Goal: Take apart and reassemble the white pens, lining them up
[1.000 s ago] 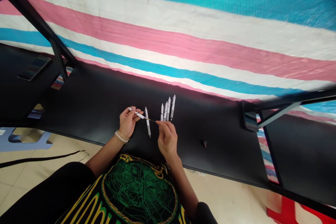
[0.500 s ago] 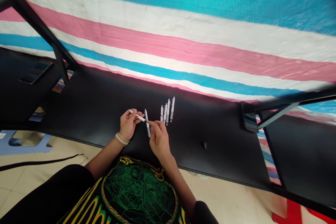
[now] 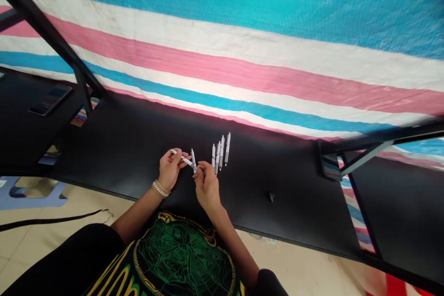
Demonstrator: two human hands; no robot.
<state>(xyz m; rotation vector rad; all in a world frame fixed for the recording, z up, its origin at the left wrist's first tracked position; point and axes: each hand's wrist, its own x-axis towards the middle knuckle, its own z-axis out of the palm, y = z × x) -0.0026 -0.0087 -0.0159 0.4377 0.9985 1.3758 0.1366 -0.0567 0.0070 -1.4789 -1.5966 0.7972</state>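
Nearest the camera, at the bottom edge, is the person's black T-shirt [image 3: 176,252] with its green and yellow print, cut off by the frame. The left hand [image 3: 169,172], with a beaded bracelet [image 3: 160,188] on the wrist, is curled closed around a white pen [image 3: 184,159], its fingers hiding part of the barrel. The pen lies slantwise above the black table, its narrow end pointing toward the right hand [image 3: 207,186]. That hand's fingers are drawn close together at the narrow end, which they largely cover, so it is hard to tell whether they grip it or only touch it. Just beyond the hands, a single white pen [image 3: 193,157] lies on the table, its lower part hidden behind them. Four more white pens [image 3: 220,153] lie side by side, close together, just beside the right hand. Farther along the table are a small dark fitting [image 3: 271,197] and a phone [image 3: 50,99] at the left. Below the table's edge are a beige tiled floor [image 3: 31,245] and a black cable [image 3: 52,219]. Past the table hangs a blue, white and pink striped tarpaulin [image 3: 222,60], crossed by black metal bars [image 3: 45,27].
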